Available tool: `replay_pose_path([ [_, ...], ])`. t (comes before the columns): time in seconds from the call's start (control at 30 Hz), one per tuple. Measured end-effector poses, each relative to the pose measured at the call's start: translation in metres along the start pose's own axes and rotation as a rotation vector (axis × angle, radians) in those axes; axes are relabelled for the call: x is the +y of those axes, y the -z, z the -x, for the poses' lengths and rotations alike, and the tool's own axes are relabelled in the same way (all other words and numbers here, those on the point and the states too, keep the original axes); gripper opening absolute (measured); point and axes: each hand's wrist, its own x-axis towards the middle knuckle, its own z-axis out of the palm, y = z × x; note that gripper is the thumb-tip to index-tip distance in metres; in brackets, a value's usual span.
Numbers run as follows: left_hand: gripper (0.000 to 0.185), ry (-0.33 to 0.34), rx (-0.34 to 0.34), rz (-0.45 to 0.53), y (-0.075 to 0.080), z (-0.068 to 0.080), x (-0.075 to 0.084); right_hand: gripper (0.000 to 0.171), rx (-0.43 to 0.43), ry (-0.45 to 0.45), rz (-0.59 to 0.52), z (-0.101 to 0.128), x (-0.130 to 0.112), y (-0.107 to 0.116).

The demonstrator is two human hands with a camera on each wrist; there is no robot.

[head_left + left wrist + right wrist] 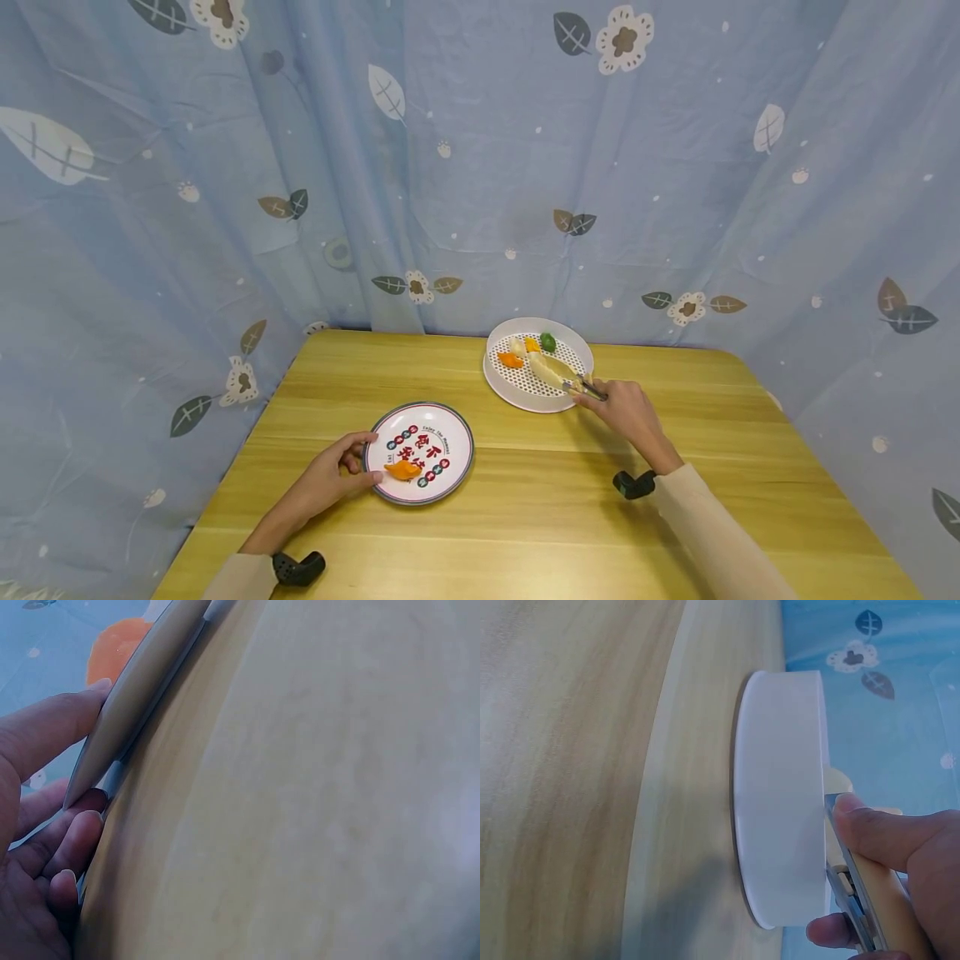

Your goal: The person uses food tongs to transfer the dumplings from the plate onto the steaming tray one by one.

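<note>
- Tongs point(567, 379), wooden-tipped with a metal hinge end, are gripped by the right hand point(628, 412) over the near rim of the round white perforated tray point(501, 387); their tips reach in over the tray among the food.
- In the right wrist view the thumb and a finger point(870, 829) are seen pinched on the tongs' two arms just above the tray's white side wall.
- On the tray a pale dumpling point(545, 367) lies at the tong tips, with orange pieces point(511, 360), a white piece and a green piece point(548, 341) behind it.
- An orange dumpling point(402, 470) rests on the near left part of the printed plate point(450, 433), well apart from the tray.
- The plate's left rim is held by the left hand point(332, 479), thumb on top and fingers curled under the edge, as the left wrist view shows.
- Both dishes stand on a wooden table point(525, 517), backed by a blue curtain point(480, 167) printed with leaves and flowers.
</note>
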Motion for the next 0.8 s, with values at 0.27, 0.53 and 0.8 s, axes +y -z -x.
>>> replay_pose_path([
  [0.27,0.064,0.002,0.0,-0.012,0.0,-0.001,-0.001,0.062,-0.025,-0.006,0.031,-0.007,-0.006,-0.001],
  [0.53,0.064,0.008,0.013,-0.049,0.0,-0.002,-0.001,0.041,-0.042,0.012,0.085,-0.013,-0.009,0.002],
  [0.8,0.063,0.008,0.013,-0.039,-0.001,-0.002,-0.002,0.042,-0.071,-0.014,0.08,-0.015,-0.01,0.002],
])
